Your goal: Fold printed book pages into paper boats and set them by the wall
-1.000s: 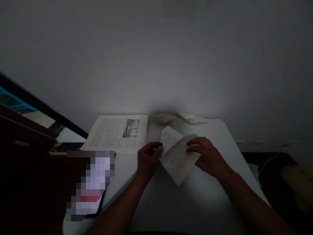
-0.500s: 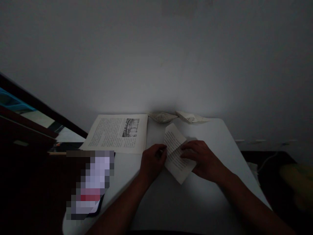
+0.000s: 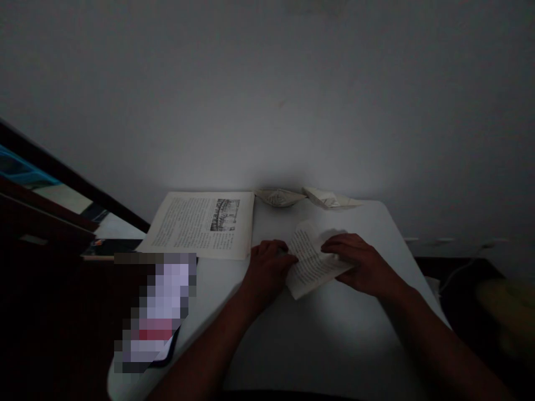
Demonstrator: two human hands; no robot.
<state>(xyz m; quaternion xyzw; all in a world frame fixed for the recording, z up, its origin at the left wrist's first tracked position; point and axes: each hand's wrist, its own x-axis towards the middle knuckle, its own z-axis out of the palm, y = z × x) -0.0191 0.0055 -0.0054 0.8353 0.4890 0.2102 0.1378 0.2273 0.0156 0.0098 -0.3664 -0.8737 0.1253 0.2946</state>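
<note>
A folded sheet of printed paper point(image 3: 311, 259) is held between both hands over the white table. My left hand point(image 3: 273, 267) is closed on its left edge, with thumb and fingers pinching it. On the other side, my right hand point(image 3: 355, 262) grips the right edge, thumb below and fingers bent over the top. Some of the paper's edges are hidden by the fingers. Behind it, against the wall, rest two folded paper boats, the left boat point(image 3: 279, 197) and the right boat point(image 3: 330, 199).
A stack of printed pages point(image 3: 184, 223) with a picture lies at the table's back left. A phone with a blurred-out screen point(image 3: 163, 312) rests along the left edge. The white table point(image 3: 301, 351) meets the wall point(image 3: 267, 100) behind. Dark furniture stands at the left.
The folded paper has turned, its lower corner swinging left and up. My left hand's fingers have come over its edge, and my right hand has shifted slightly right.
</note>
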